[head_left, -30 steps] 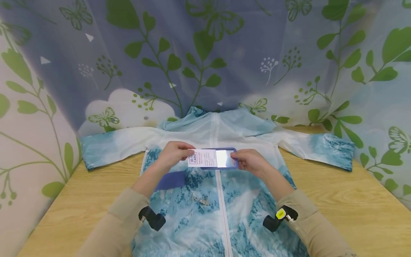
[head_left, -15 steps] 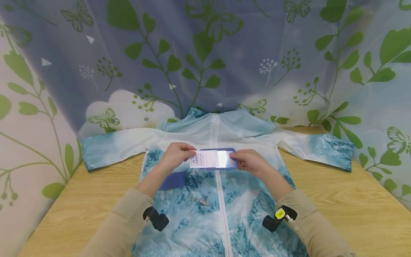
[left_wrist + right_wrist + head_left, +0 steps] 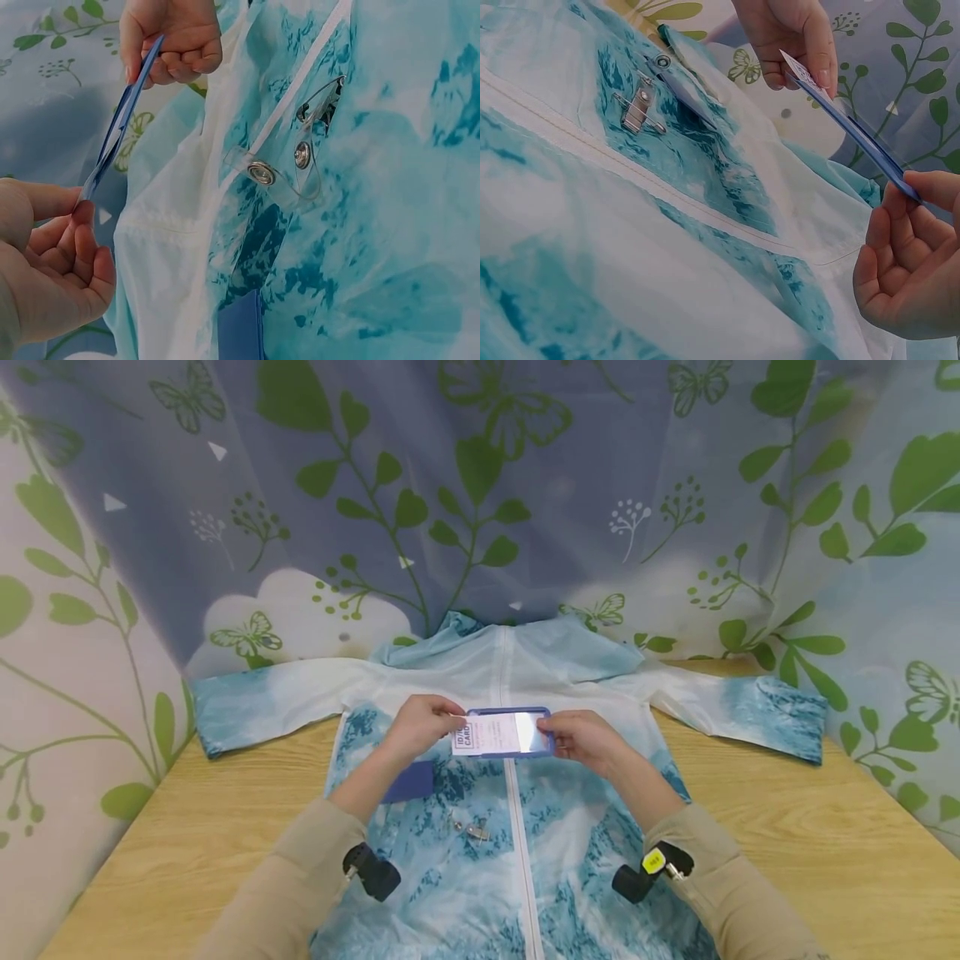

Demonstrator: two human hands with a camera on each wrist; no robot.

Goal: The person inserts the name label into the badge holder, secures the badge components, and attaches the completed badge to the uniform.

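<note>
My left hand (image 3: 425, 725) pinches the left end of a white ID card (image 3: 487, 733) between thumb and fingers. Most of that card lies within a blue-framed badge holder (image 3: 551, 714), its printed left end still sticking out. On the holder's right end, my right hand (image 3: 587, 737) pinches with thumb and fingers. In the right wrist view the card's corner (image 3: 799, 66) juts from the holder's edge (image 3: 870, 142). Both hands hold the holder above a blue-and-white zip jacket. A clear strap with a metal clip (image 3: 637, 109) lies on the jacket.
The jacket (image 3: 585, 860) is spread on a wooden table (image 3: 810, 827), sleeves out to both sides. A flat blue piece (image 3: 410, 781) rests on it, left of the zip (image 3: 519, 852). Behind hangs a leaf-patterned curtain (image 3: 562, 510).
My left hand has moved rightward, and the card has slid further into the badge holder. The right hand and holder stay almost in place.
</note>
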